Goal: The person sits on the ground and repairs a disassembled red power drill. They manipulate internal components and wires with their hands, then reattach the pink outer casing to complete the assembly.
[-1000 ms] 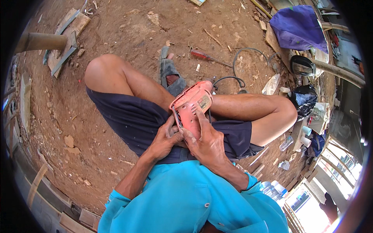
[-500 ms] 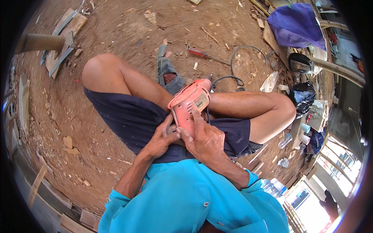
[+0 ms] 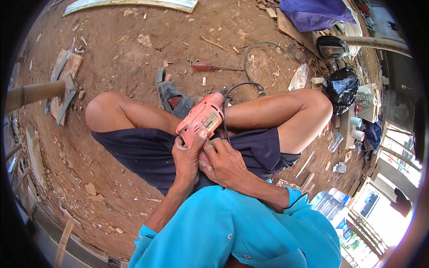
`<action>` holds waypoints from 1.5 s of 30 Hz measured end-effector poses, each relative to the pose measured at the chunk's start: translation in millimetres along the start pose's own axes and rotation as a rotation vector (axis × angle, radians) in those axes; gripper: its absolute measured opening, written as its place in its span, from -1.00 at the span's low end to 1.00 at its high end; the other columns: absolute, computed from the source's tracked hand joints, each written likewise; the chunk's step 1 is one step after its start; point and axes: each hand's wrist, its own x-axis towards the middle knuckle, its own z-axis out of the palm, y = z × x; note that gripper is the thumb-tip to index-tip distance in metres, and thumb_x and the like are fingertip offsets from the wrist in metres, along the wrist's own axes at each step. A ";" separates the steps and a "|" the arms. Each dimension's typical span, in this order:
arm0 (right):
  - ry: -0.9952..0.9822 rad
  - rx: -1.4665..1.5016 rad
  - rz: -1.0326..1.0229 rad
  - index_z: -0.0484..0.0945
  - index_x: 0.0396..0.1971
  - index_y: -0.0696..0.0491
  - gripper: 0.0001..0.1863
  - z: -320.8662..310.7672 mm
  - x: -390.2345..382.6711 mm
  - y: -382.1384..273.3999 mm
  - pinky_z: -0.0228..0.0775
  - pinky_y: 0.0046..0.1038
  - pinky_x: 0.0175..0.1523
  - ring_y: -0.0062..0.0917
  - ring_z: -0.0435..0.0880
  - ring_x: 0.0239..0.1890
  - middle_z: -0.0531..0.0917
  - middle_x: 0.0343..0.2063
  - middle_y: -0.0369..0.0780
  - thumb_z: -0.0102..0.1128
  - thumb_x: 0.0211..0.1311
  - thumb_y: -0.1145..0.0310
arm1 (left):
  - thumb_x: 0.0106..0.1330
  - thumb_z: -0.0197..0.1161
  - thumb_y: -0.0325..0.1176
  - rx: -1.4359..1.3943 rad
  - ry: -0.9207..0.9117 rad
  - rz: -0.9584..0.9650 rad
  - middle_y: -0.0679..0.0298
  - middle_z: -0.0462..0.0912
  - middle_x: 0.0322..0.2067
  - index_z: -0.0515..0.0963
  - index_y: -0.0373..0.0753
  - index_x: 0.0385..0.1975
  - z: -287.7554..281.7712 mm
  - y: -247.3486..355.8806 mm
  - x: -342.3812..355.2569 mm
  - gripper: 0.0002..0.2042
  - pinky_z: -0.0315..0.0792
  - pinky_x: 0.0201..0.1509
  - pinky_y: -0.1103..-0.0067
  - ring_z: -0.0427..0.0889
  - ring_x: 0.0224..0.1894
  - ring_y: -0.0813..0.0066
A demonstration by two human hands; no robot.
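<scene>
I sit cross-legged on bare earth, in dark shorts and a turquoise shirt. Over my lap I hold a salmon-pink electric drill (image 3: 201, 117), its nose pointing up and right toward my feet. My left hand (image 3: 187, 157) wraps the drill's grip from the left, thumb along its body. My right hand (image 3: 222, 163) closes on the lower part of the handle from the right. A black cord (image 3: 232, 89) leaves the drill and loops away over the ground behind my right knee.
A red-handled screwdriver (image 3: 210, 67) lies on the dirt beyond my sandalled foot (image 3: 172, 94). Wood scraps (image 3: 62, 80) and a post (image 3: 31, 94) are at left. A black bag (image 3: 342, 89), white cups (image 3: 357, 127), a purple cloth (image 3: 317, 13) and clear bottles (image 3: 328, 203) crowd the right.
The drill stays over my lap in both hands; my left hand has shifted higher on its body. The view has tilted slightly.
</scene>
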 end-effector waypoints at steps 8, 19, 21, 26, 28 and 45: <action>0.132 0.809 0.515 0.61 0.07 0.28 -0.62 -8.7 8.3 47.1 0.62 -0.40 0.00 -0.43 0.75 -0.08 0.72 -0.06 -0.09 0.22 0.49 0.27 | 0.49 0.34 -0.17 0.036 0.041 0.023 0.13 0.67 0.06 0.43 -0.40 0.23 -0.1 -5.9 7.0 -0.50 0.58 0.17 0.47 0.68 0.07 0.44; 0.040 1.660 0.748 0.39 0.26 0.30 -0.25 13.0 54.1 65.5 0.51 -0.28 0.24 -0.39 0.65 0.11 0.61 0.08 -0.02 0.42 0.32 0.04 | 0.50 0.30 -0.12 0.021 -0.019 0.114 0.09 0.60 0.22 0.37 -0.40 0.36 -13.6 -20.0 0.6 -0.41 0.48 0.33 0.35 0.62 0.22 0.30; 0.225 1.571 0.693 0.34 0.26 0.31 -0.18 21.8 62.4 57.7 0.48 -0.29 0.27 -0.41 0.62 0.13 0.57 0.11 -0.01 0.51 0.24 0.06 | 0.50 0.30 -0.09 -0.003 -0.053 0.120 0.07 0.57 0.25 0.35 -0.41 0.38 -18.5 -17.4 -3.2 -0.38 0.46 0.37 0.32 0.59 0.26 0.28; 0.180 1.335 0.575 0.05 0.34 0.37 0.03 17.3 72.0 52.2 0.58 -0.35 0.22 -0.35 0.62 0.18 0.54 0.13 0.09 0.63 0.13 0.25 | 0.45 0.32 -0.16 -0.204 -0.130 0.014 0.02 0.48 0.35 0.26 -0.40 0.44 -41.9 -15.5 -11.9 -0.32 0.32 0.52 0.24 0.49 0.39 0.14; 0.151 1.245 0.513 0.08 0.32 0.37 0.03 10.4 74.3 46.6 0.58 -0.34 0.20 -0.36 0.63 0.14 0.56 0.09 0.07 0.64 0.11 0.20 | 0.44 0.31 -0.14 -0.243 -0.146 -0.011 0.01 0.42 0.40 0.21 -0.37 0.48 -51.2 -16.5 -15.6 -0.28 0.26 0.57 0.20 0.43 0.43 0.10; 0.161 0.984 0.357 0.28 0.16 0.35 -0.01 -33.2 63.2 44.3 0.60 -0.24 0.08 -0.21 0.71 0.00 0.62 -0.04 0.13 0.63 0.01 -0.07 | 0.09 0.56 0.05 0.167 -0.376 -0.156 0.04 0.52 0.29 0.20 -0.40 0.46 -32.9 47.1 6.3 0.02 0.47 0.41 0.28 0.58 0.31 0.19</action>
